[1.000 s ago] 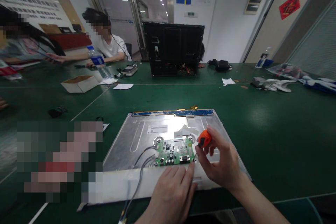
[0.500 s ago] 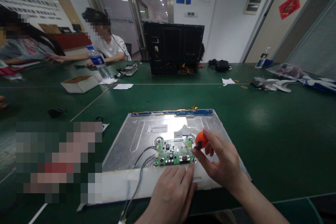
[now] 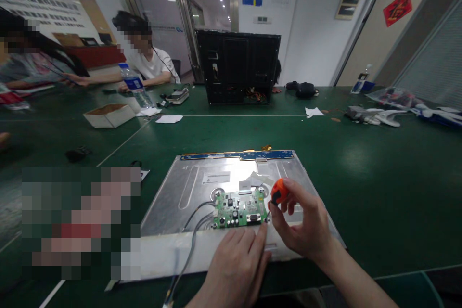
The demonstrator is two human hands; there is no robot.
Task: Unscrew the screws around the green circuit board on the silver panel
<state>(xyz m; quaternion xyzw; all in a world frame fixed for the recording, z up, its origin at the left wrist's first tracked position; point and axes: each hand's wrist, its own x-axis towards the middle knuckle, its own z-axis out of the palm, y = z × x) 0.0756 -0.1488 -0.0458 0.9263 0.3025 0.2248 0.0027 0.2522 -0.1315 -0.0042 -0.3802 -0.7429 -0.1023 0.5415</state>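
My right hand (image 3: 305, 216) grips a short screwdriver (image 3: 279, 192) with an orange and black handle between thumb and fingers. Its thin shaft slants down to the lower right corner of a green circuit board (image 3: 240, 208). The board sits on the back of a silver display panel (image 3: 187, 192) lying flat. Over the panel's white lower strip (image 3: 173, 250) rests my left hand (image 3: 236, 262), its index finger stretched out to the same corner, near the screwdriver tip. Whether that fingertip holds a screw I cannot make out. Dark cables (image 3: 195, 236) run from the board's left side toward me.
A black monitor housing (image 3: 240, 67) stands at the back of the green table (image 3: 378, 178). To the left are an open carton (image 3: 110, 116) and a water bottle (image 3: 135, 84). A plastic bag and tools (image 3: 375, 115) lie at right. Two people sit at far left.
My right hand and the screwdriver have shifted slightly right, and the handle leans a little differently, showing more of its shaft. My left hand has stayed in place.
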